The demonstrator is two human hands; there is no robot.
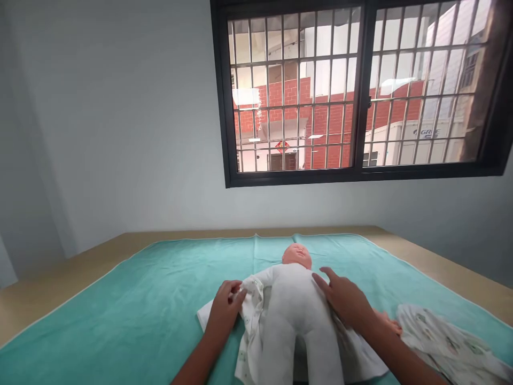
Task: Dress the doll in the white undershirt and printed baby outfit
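A baby doll (296,299) with a white cloth body lies on its back, its head toward the window. Beneath it and at its sides spreads a white patterned baby shirt (249,347). On the doll's left-of-view side, my left hand (228,299) is closed, thumb and fingers pinching the shirt near the sleeve, around the doll's arm. My right hand (344,297) rests at the doll's other shoulder, fingers apart, with no cloth visibly gripped. A doll's hand (387,322) shows past my right forearm; the rest of that arm is mostly hidden.
A turquoise blanket (160,299) covers most of the wooden table (36,299). At the right lies another patterned white garment (449,337), crumpled. Behind the table are a grey wall (120,133) and a barred window (356,176).
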